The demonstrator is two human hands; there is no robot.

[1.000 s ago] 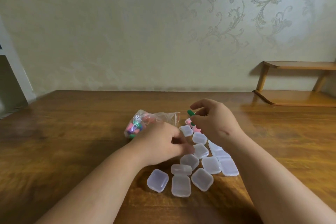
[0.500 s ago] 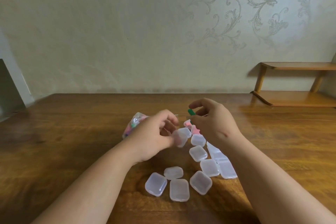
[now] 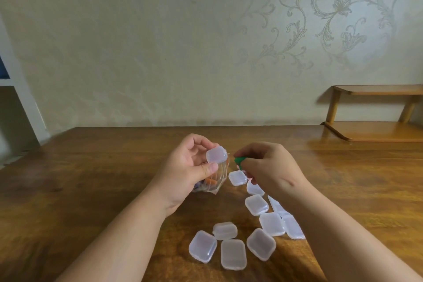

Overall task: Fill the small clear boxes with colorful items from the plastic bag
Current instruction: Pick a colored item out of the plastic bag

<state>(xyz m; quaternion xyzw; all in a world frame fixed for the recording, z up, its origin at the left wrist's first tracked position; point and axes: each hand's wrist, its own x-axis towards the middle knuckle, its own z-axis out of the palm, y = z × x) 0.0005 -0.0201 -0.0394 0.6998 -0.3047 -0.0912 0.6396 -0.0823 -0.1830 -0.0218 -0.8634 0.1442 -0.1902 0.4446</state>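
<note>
Starting at my left, my left hand (image 3: pixel 187 171) has come up off the desk (image 3: pixel 91 178). A second ago it was down among the boxes; now it pinches one small clear box (image 3: pixel 216 154) between thumb and fingertips, raised clear of the wood. The lid looks closed, though the plastic is too cloudy for me to be sure.

Just below and behind those fingers is the plastic bag (image 3: pixel 212 184), with orange and other colored bits showing through it. I cannot tell whether my hand touches it.

Next comes the green piece (image 3: pixel 239 160), which my right hand (image 3: pixel 270 167) has kept pinched at its fingertips the whole time. It now sits just beside the lifted box, not touching it.

The other boxes (image 3: pixel 256 205) lie scattered on the desk below and under my right forearm, and a wooden shelf (image 3: pixel 377 130) stands far right.

With box and piece brought together, I judge this fill is about to happen, once the lid is opened.
</note>
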